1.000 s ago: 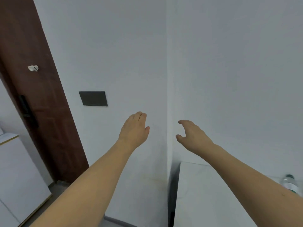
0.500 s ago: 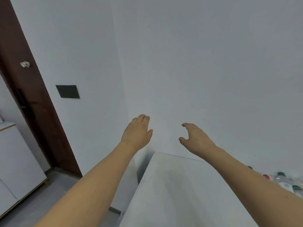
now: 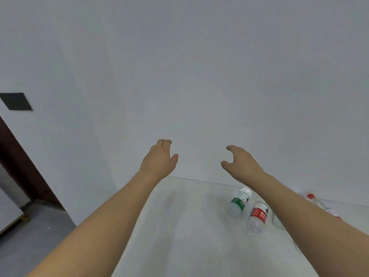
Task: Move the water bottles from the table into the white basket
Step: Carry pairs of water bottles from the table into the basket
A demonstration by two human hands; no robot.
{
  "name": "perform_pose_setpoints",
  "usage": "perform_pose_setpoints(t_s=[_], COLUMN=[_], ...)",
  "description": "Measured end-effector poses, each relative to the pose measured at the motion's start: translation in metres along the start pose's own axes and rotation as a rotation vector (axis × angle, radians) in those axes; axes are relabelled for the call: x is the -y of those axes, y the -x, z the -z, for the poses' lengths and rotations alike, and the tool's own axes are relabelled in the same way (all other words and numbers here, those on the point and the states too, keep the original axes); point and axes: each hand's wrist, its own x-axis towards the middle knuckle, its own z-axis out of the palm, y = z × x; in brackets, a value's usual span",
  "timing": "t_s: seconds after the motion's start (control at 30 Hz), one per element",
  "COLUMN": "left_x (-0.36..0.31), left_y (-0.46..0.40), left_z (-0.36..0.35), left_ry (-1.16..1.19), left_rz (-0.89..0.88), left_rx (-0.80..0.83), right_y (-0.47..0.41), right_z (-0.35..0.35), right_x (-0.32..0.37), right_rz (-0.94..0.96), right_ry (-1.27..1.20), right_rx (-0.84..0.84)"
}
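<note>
View has swung right since half a second ago: door nearly gone at left edge, table fills lower centre. Green-label bottle and red-label bottle now lie lower right. Left hand and right hand raised, relaxed, holding nothing.

A white table is pushed against the wall, and lying on it are a green-label bottle, a red-label bottle and a red-capped bottle.

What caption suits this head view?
Both empty hands, left hand and right hand, raised above table with lying water bottles.
</note>
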Motion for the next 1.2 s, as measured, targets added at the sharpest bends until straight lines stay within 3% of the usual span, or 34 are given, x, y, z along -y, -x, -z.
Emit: perform_pose_setpoints(t_s=[0.17,0.33,0.57,0.77,0.87,0.97,1.07,1.2], left_x=[-0.071,-0.111,-0.124,-0.143,-0.155,-0.153,-0.143,-0.131], left_y=[0.008,0.013,-0.028,-0.096,-0.106,-0.107,-0.107,-0.114], left_z=[-0.047,-0.095,-0.189,-0.339,-0.407,-0.449,-0.465,-0.469], left_ry=[0.023,0.042,0.088,0.168,0.131,0.092,0.083,-0.108], left_rz=[0.118,0.205,0.303,0.306,0.297,0.286,0.293,0.314], left_rx=[0.057,0.156,0.348,0.575,0.698,0.766,0.802,0.891], right_y=[-0.002,-0.016,-0.057,-0.102,-0.12,-0.132,-0.139,-0.144], right_z=[0.03,0.04,-0.007,-0.094,-0.135,-0.168,-0.186,-0.197], right_x=[-0.09,-0.168,-0.264,-0.335,-0.353,-0.366,-0.375,-0.385], right_rz=[-0.031,-0.179,-0.69,-1.021,-1.067,-1.054,-1.081,-1.162], right_ry=[-0.064,-0.217,-0.544,-0.624,-0.663,-0.548,-0.518,-0.552], right_rx=[0.098,0.134,0.18,0.18,0.16,0.178,0.181,0.178])
